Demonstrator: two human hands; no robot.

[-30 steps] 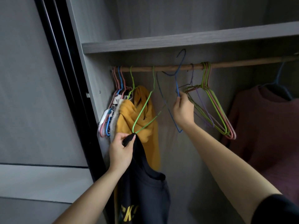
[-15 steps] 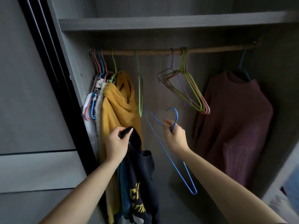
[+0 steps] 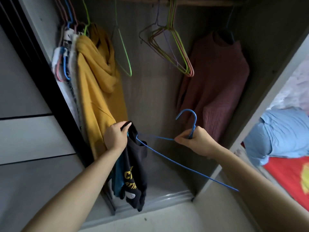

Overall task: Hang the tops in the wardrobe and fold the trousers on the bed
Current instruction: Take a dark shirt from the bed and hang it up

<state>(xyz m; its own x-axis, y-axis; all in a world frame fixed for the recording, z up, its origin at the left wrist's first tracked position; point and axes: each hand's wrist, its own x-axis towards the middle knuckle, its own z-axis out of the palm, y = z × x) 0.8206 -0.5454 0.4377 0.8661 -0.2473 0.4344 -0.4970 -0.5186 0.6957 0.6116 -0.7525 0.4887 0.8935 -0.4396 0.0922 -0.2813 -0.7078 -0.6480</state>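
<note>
Open wardrobe (image 3: 150,97), dark top (image 3: 135,164) (yellow lettering, illegible), blue hanger (image 3: 194,125)

Before me the rail (image 3: 192,1) carries a yellow hoodie (image 3: 98,77) left, wire hangers (image 3: 175,47) between, a maroon sweater (image 3: 217,84) right; a blue garment (image 3: 280,134) lies on the bed (image 3: 287,178), far right.

Both bare forearms reach up from the bottom of the frame toward its middle. The left forearm (image 3: 75,186) rises from the lower left corner. The left hand (image 3: 115,138), just left of centre, turns its back to the camera, fingers and thumb curled over and pinching the top edge of a dark top (image 3: 135,166). The right forearm (image 3: 254,180) comes in from the lower right. The right hand (image 3: 195,139), right of centre and about level with the left, is closed in a fist round the neck of a blue hanger (image 3: 195,121). The two hands are apart.
</note>
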